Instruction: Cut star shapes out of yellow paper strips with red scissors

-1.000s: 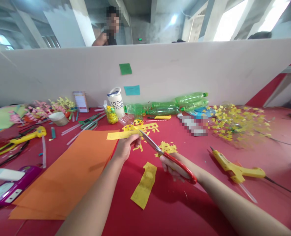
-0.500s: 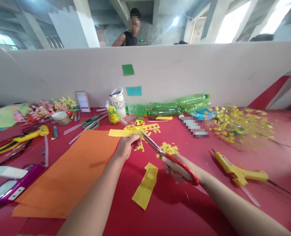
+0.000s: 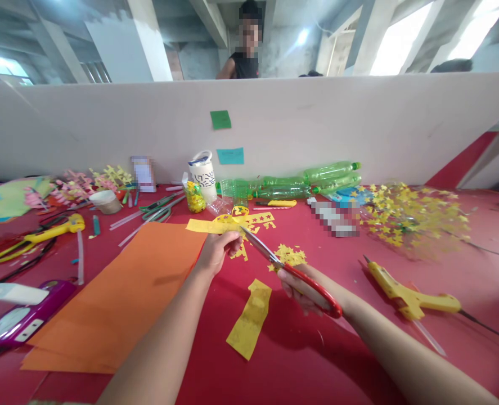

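Red-handled scissors (image 3: 279, 264) sit in the right hand (image 3: 291, 288), fingers wrapped round the loops; they look stiff and fairly light, best held by those handles, away from the blades; the yellow strip (image 3: 201, 226) is pinched between thumb and fingers of the left hand (image 3: 215, 253), at the blade tips above the red table (image 3: 300, 360), though whether metal touches it is hard to tell; it should be thin, nearly weightless and easily creased, so hold it flat near one edge; the white cup (image 3: 202, 177) bears dark lettering, unreadable; the blue note (image 3: 230, 156) shows nothing legible.
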Motion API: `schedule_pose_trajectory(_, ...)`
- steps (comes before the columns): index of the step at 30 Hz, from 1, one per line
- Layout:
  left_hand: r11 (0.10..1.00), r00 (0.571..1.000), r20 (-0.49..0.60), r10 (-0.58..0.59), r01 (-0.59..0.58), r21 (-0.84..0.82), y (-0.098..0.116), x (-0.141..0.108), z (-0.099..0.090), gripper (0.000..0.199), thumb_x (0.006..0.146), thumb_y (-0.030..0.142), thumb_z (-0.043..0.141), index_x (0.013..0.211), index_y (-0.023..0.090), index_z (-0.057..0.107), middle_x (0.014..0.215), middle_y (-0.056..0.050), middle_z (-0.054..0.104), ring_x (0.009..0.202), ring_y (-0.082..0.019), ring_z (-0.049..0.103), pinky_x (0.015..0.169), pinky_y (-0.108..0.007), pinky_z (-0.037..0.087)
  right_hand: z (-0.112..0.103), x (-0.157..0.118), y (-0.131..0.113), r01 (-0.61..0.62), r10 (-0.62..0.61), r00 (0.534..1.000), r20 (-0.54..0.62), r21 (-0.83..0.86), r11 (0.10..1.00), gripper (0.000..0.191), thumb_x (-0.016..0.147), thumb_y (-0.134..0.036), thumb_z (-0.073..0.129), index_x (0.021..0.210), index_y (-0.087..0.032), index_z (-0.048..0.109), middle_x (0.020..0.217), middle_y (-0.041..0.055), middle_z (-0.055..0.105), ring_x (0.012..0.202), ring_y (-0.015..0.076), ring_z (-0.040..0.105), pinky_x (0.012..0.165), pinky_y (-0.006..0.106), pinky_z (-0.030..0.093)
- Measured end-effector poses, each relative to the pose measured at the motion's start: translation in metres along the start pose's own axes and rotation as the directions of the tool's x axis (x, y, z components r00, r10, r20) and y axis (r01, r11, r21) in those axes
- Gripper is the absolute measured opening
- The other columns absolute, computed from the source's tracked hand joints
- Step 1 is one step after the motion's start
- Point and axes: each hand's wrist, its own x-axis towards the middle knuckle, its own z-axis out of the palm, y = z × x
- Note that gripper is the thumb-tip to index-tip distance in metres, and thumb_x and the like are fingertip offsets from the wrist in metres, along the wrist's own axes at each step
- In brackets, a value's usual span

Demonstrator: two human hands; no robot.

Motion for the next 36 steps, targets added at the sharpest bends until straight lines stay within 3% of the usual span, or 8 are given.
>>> schedule_pose_trajectory(5, 1.000, 1.000, 0.008, -0.003, 0.003, 0.015, 0.001, 0.000, -0.001, 0.021, 0.063, 0.031, 0.063, 0.050, 0.014, 0.062, 0.043, 0.000, 0.052, 0.040, -0.008, 0.044, 0.040, -0.022, 0.029, 0.000, 0.000, -0.002, 0.004, -0.004, 1.000, 0.000, -0.005, 1.000, 0.051, 0.084, -0.065, 0.048, 0.062, -0.018, 0.046, 0.033, -0.0095, 0.035, 0.026, 0.0057, 0.036, 0.034, 0.018, 0.038)
schedule_pose_trajectory(13, 1.000, 1.000, 0.001, -0.008, 0.008, 0.011, 0.002, -0.001, 0.000, 0.021, 0.062, 0.030, 0.064, 0.049, 0.014, 0.062, 0.044, -0.001, 0.052, 0.040, -0.008, 0.044, 0.040, -0.022, 0.029, -0.001, 0.000, -0.003, -0.005, 0.005, 1.000, -0.007, -0.034, 0.999, 0.051, 0.084, -0.064, 0.048, 0.062, -0.019, 0.045, 0.032, -0.0092, 0.035, 0.026, 0.0060, 0.035, 0.032, 0.017, 0.031)
schedule_pose_trajectory(19, 0.999, 0.999, 0.011, 0.032, -0.032, 0.015, -0.003, 0.002, -0.002, 0.022, 0.067, 0.032, 0.062, 0.054, 0.014, 0.064, 0.047, -0.001, 0.055, 0.042, -0.009, 0.046, 0.042, -0.023, 0.032, 0.000, 0.001, -0.003, 0.000, 0.000, 1.000, -0.005, -0.019, 1.000, 0.050, 0.085, -0.063, 0.048, 0.062, -0.019, 0.045, 0.032, -0.0099, 0.033, 0.027, 0.0060, 0.034, 0.036, 0.019, 0.037)
schedule_pose_trajectory(27, 0.993, 0.993, -0.095, 0.069, -0.059, 0.099, -0.014, -0.007, 0.013, 0.031, 0.076, 0.044, 0.059, 0.060, 0.017, 0.062, 0.054, 0.000, 0.056, 0.049, -0.009, 0.048, 0.050, -0.023, 0.038, 0.006, 0.003, 0.002, 0.038, -0.038, 0.996, -0.076, -0.001, 0.999, 0.054, 0.081, -0.068, 0.049, 0.063, -0.018, 0.046, 0.036, -0.0083, 0.038, 0.029, 0.0053, 0.036, 0.033, 0.017, 0.029)
schedule_pose_trajectory(36, 0.990, 0.973, -0.218, -0.072, 0.097, 0.103, -0.014, -0.018, 0.027, 0.035, 0.077, 0.053, 0.059, 0.069, 0.019, 0.063, 0.068, -0.003, 0.062, 0.063, -0.013, 0.056, 0.059, -0.023, 0.045, 0.013, -0.001, -0.001, 0.098, -0.098, 0.994, -0.039, 0.007, 0.995, 0.052, 0.086, -0.066, 0.042, 0.068, -0.018, 0.049, 0.036, -0.0092, 0.038, 0.029, 0.0062, 0.037, 0.043, 0.022, 0.042)
